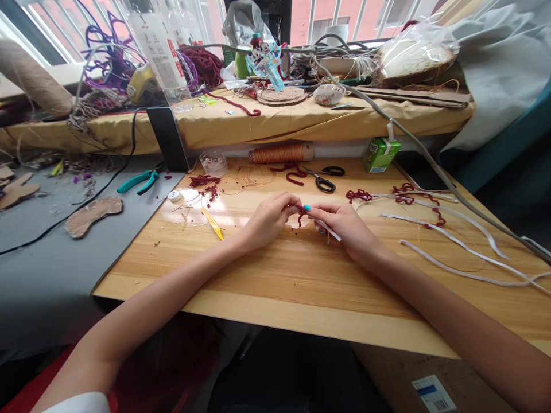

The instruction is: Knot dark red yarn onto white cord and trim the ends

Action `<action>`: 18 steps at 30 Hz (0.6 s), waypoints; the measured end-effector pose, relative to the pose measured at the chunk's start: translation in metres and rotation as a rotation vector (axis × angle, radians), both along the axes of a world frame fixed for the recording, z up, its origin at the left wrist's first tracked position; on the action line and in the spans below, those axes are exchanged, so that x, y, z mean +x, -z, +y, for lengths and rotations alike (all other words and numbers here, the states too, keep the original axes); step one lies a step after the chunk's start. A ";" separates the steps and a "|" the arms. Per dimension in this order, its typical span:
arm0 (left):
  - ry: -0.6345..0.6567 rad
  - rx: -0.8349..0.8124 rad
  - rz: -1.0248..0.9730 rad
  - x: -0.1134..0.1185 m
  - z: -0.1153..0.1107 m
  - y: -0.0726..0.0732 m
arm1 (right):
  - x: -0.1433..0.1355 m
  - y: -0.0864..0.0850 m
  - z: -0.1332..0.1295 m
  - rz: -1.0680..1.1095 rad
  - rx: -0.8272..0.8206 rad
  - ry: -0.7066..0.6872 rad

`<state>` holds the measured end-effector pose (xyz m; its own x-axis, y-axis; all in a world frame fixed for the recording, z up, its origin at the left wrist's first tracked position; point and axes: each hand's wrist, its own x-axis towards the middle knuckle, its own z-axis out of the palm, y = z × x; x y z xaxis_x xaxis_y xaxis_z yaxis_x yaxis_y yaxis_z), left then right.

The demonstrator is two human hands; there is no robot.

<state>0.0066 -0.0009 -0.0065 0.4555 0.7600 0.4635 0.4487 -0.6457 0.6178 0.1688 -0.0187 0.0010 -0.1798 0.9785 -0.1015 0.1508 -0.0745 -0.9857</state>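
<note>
Over the middle of the wooden table, my left hand [272,218] pinches a short piece of dark red fuzzy yarn [301,217], whose loose end hangs down. My right hand [344,226] meets it there, thumb and fingers closed. A narrow white strip [329,230] sticks out from under the right fingers and seems gripped by them; whether they also hold the yarn is partly hidden. A yellow-handled cutter or tweezers [212,223] lies left of my left hand. Beyond the hands are black scissors [325,179] and a curved red yarn piece [295,175].
White strips [451,238] and red yarn shapes [404,194] lie at right, near a green drink carton [381,154]. A spool of orange thread [282,153] rests against the shelf. A clear cup [214,164], leaning phone [167,139] and teal pliers [138,182] are at left.
</note>
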 end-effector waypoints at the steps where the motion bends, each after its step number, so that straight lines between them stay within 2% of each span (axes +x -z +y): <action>1: -0.009 -0.061 -0.014 0.000 -0.001 -0.002 | -0.001 0.001 0.000 -0.016 0.043 -0.006; 5: -0.003 -0.318 -0.089 0.002 -0.002 -0.008 | -0.001 0.004 0.001 -0.041 0.207 0.009; 10: 0.067 -0.637 -0.222 0.002 0.001 -0.009 | -0.001 0.008 0.000 -0.032 0.279 0.008; 15: 0.078 -0.690 -0.287 0.001 0.002 -0.009 | -0.002 0.010 0.000 -0.024 0.284 0.025; 18: 0.064 -0.672 -0.270 0.001 0.002 -0.009 | -0.002 0.009 0.002 0.034 0.213 0.031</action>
